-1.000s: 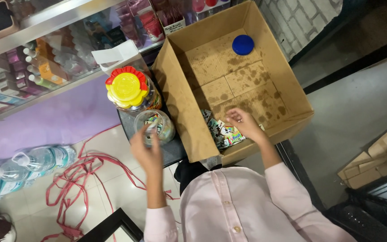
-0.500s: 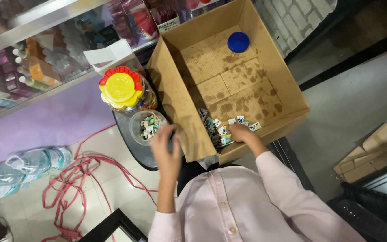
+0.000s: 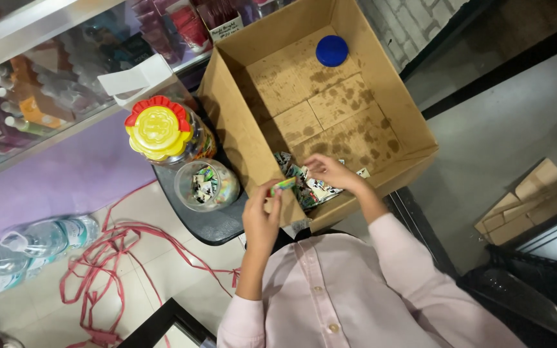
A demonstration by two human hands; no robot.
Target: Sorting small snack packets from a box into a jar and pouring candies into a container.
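Left hand (image 3: 262,216) pinches 1 small green-wrapped sweet (image 3: 283,186) at the cardboard box (image 3: 227,116) wall, near an open clear jar (image 3: 207,185). Right hand (image 3: 330,173) grasps wrapped sweets (image 3: 304,187) inside the box's near corner.

Background items: a closed jar with a yellow and red lid (image 3: 158,132) beside the box; a blue round cap (image 3: 332,50) lying in the far corner of the box floor; plastic water bottles (image 3: 30,243) on the tiled floor; a tangled red cord (image 3: 120,248) near them; glass display shelves with small bottles (image 3: 40,84) above
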